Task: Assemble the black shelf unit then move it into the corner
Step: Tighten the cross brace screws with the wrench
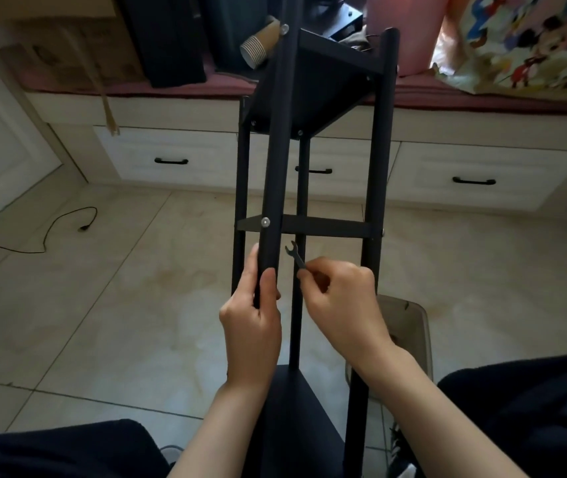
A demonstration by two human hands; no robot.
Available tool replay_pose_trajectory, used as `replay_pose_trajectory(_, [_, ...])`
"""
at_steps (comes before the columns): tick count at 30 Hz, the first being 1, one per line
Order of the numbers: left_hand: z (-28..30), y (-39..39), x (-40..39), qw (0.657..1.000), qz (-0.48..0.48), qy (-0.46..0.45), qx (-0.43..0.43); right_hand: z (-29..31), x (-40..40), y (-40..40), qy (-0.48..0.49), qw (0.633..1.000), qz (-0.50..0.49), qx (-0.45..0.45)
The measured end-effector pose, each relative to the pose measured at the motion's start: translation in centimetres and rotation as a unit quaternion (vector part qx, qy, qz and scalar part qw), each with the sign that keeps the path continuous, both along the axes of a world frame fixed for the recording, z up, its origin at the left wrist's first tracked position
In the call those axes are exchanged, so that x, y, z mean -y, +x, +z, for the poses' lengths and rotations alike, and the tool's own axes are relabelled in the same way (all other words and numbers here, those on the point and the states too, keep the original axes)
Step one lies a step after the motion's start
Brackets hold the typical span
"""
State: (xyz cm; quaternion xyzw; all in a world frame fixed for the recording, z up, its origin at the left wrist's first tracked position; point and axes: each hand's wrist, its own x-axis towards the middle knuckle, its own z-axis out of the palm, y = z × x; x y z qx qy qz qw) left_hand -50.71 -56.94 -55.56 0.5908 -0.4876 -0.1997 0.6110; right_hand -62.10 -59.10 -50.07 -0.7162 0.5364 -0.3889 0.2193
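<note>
The black shelf unit [313, 88] leans away from me, its far end near the window bench, with dark shelves at the top, middle and bottom. My left hand [252, 326] grips the nearest black leg tube [276, 167] just below a silver bolt [265, 221] at the middle shelf [330, 226]. My right hand [340, 301] pinches a small black wrench [295, 255], its open jaw pointing up just under the middle shelf, right of the tube.
A white bench with three drawers [168, 160] runs across the back, topped by a red cushion, a cardboard box [68, 50], a stack of paper cups [257, 46] and a patterned bag [533, 39]. A black cable [64, 222] lies on the tiled floor at left. My knees frame the bottom.
</note>
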Motion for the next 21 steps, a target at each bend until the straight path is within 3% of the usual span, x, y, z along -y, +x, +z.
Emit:
replay_pose_trajectory(9, [-0.3, -0.3, 0.3, 1.000, 0.003, 0.004, -0.006, 1.4, 1.9, 0.6, 0.093, 0.995, -0.014, 0.035])
replay_pose_trajectory(21, [-0.2, -0.3, 0.3, 1.000, 0.010, -0.001, -0.011, 1.8, 2.4, 1.3, 0.084, 0.996, -0.010, 0.036])
